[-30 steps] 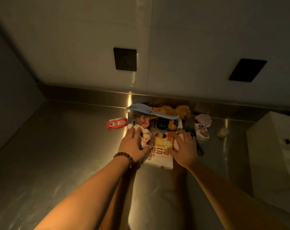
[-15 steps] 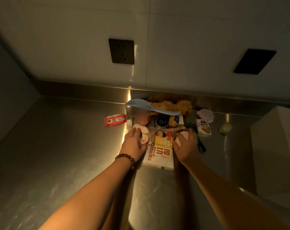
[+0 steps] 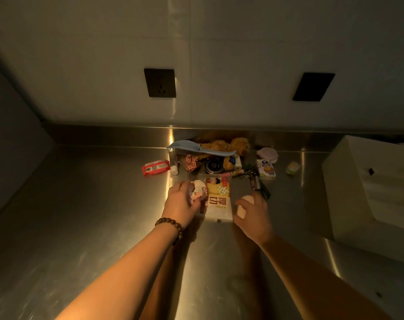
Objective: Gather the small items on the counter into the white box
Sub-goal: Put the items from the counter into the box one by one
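Below, each hand (image 3: 181, 202) (image 3: 254, 214) cups a soft rounded item on brushed-steel counter (image 3: 81, 215).

The counter (image 3: 81, 215) is brushed steel, glossy with fine scratches. The white box (image 3: 369, 188) looks matt, perhaps foam. The teddy (image 3: 221, 144) is plush; the wrist beads (image 3: 171, 225) wooden.

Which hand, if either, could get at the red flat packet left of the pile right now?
Probably neither straight away: the red flat packet lies unobstructed, but the left hand grips a pale bundle and the right hand a pale oval object.
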Tool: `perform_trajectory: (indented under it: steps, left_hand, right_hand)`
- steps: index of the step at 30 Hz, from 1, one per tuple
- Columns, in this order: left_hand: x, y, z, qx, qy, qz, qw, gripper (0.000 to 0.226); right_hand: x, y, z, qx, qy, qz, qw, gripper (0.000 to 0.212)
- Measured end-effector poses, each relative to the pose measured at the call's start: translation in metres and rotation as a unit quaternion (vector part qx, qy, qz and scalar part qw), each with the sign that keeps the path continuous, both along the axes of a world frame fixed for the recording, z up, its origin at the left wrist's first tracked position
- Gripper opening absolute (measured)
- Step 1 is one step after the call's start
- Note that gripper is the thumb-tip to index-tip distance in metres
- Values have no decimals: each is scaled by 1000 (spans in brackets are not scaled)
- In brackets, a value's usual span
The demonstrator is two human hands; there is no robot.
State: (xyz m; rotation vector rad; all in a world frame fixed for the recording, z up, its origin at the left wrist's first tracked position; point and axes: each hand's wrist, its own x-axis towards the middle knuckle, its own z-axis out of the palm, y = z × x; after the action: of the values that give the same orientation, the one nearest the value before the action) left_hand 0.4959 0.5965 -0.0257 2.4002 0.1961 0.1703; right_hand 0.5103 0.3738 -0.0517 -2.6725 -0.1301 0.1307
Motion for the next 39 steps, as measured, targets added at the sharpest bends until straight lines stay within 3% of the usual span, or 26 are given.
perform_trajectory:
  steps: [5, 11, 16, 23, 33, 39]
  left_hand:
    - [0, -27, 11, 14, -15, -43, 999, 59]
    - [14, -88, 40, 14, -73, -113, 991, 56]
    - [29, -158, 78, 6, -116, -180, 977, 54]
    - [50, -270, 124, -19, -158, -243, 957, 53]
    - [81, -411, 104, 17, -106, -271, 957, 46]
    - [83, -423, 86, 123, -70, -227, 964, 68]
  right_hand:
    - [-22, -13, 5, 30, 21, 6, 999, 50]
    - [-31, -54, 61, 75, -71, -44, 994, 48]
    - [-28, -126, 128, 82, -151, -115, 978, 48]
    - [-19, -260, 161, 32, -163, -207, 964, 52]
    - [25, -390, 137, 37, -104, -147, 983, 55]
    - [42, -407, 122, 70, -91, -97, 989, 55]
